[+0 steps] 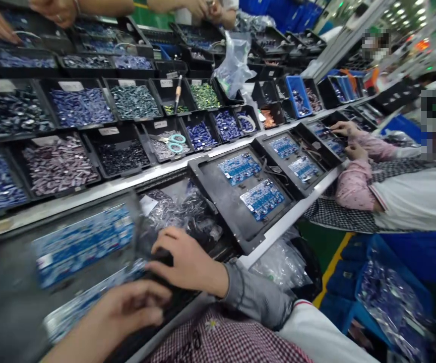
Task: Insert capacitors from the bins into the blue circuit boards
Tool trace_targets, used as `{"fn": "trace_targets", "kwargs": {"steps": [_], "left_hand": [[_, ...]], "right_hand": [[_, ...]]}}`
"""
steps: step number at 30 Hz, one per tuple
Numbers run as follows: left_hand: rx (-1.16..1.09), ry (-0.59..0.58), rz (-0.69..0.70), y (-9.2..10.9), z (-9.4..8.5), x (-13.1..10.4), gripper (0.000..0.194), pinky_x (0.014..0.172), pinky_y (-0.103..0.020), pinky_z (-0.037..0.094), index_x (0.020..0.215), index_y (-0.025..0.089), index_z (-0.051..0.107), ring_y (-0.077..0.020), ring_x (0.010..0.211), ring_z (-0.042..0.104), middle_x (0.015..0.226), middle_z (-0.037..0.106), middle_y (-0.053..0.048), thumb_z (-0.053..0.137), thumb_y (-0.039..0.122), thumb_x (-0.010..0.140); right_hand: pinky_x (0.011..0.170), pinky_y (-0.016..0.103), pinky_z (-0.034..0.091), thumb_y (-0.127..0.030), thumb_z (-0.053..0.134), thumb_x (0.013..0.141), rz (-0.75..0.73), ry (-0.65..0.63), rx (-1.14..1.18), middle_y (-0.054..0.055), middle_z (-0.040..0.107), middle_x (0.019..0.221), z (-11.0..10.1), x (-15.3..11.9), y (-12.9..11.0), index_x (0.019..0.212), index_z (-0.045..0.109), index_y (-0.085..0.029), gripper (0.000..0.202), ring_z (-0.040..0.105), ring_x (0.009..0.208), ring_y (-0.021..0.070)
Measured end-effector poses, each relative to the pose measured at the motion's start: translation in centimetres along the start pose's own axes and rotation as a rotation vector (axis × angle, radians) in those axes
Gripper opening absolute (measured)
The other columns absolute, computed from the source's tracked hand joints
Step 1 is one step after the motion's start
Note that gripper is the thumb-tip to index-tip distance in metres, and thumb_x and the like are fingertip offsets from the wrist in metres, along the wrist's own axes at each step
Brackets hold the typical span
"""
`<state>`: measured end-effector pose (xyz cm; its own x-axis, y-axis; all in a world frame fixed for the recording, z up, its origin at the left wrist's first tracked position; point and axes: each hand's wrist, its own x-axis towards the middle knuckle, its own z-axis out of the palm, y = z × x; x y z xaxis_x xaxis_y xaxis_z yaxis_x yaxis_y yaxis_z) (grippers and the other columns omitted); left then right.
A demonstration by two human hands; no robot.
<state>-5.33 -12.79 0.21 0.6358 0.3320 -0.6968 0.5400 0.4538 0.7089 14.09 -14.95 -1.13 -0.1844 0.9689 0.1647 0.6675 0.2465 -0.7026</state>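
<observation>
My left hand (pixel 132 307) hovers over the lower blue circuit board (pixel 85 302), its fingers bent and somewhat blurred. My right hand (pixel 187 262) is at the right end of that board, thumb and fingers curved apart; no held part can be made out in it. The upper blue circuit board (pixel 85 244) lies beside it on the same dark tray (pixel 6 282). Just beyond my right hand is a pile of clear plastic bags (pixel 180 206) with dark contents.
Black bins of small components (pixel 59 164) line the far side, with teal-handled scissors (pixel 175 143) in one. Further right, a black tray (pixel 218 201) holds two boards. A co-worker's hands (pixel 348 133) work at the right; other people's hands are across the top.
</observation>
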Motion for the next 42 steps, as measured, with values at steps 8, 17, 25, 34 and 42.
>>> {"fn": "trace_targets", "kwargs": {"steps": [8, 17, 25, 34, 42], "left_hand": [[-0.197, 0.3, 0.075, 2.2, -2.9, -0.1, 0.023, 0.07, -0.022, 0.053, 0.092, 0.01, 0.07, -0.0136, 0.067, 0.067, 0.073, 0.071, -0.006, 0.069, 0.024, 0.074], [-0.279, 0.269, 0.237, -2.2, -3.4, -2.1, 0.046, 0.069, -0.026, 0.054, 0.121, 0.011, 0.056, -0.0132, 0.07, 0.066, 0.083, 0.071, -0.006, 0.067, 0.018, 0.076], [0.031, 0.444, 0.326, -3.5, -4.4, -3.8, 0.036, 0.075, -0.028, 0.053, 0.117, 0.015, 0.062, -0.0157, 0.077, 0.066, 0.085, 0.069, -0.004, 0.058, 0.021, 0.082], [-0.116, 0.447, 0.224, -3.7, -4.8, -3.7, 0.016, 0.072, -0.027, 0.057, 0.091, 0.012, 0.068, -0.0187, 0.078, 0.07, 0.08, 0.072, -0.007, 0.059, 0.02, 0.08], [-0.258, 0.391, 0.206, -3.2, -5.4, -3.3, 0.016, 0.067, -0.023, 0.056, 0.086, 0.009, 0.065, -0.0169, 0.076, 0.07, 0.08, 0.071, -0.009, 0.062, 0.025, 0.083]], "right_hand": [[0.092, 0.041, 0.045, -0.014, 0.05, 0.086, 0.131, 0.226, -0.163, 0.009, 0.059, 0.104, -0.3, -1.4, 1.5, 0.097, 0.063, -0.021, 0.018, 0.052, 0.105, 0.0223], [0.081, 0.037, 0.048, -0.02, 0.057, 0.086, -0.021, -0.046, 0.189, 0.002, 0.066, 0.082, 4.5, -0.3, -4.3, 0.086, 0.063, -0.023, 0.007, 0.058, 0.087, 0.0173], [0.079, 0.034, 0.047, -0.02, 0.051, 0.089, 0.002, -0.049, 0.163, 0.004, 0.061, 0.088, 5.0, 1.3, -4.1, 0.086, 0.059, -0.021, 0.008, 0.055, 0.087, 0.0168], [0.084, 0.037, 0.045, -0.013, 0.043, 0.09, -0.199, -0.237, -0.024, 0.007, 0.057, 0.091, 6.1, 2.2, -3.2, 0.086, 0.055, -0.019, 0.015, 0.05, 0.092, 0.0193], [0.085, 0.035, 0.044, -0.013, 0.041, 0.092, -0.223, -0.258, -0.039, 0.008, 0.057, 0.091, 6.0, 2.1, -3.0, 0.086, 0.055, -0.017, 0.015, 0.049, 0.092, 0.019]]}}
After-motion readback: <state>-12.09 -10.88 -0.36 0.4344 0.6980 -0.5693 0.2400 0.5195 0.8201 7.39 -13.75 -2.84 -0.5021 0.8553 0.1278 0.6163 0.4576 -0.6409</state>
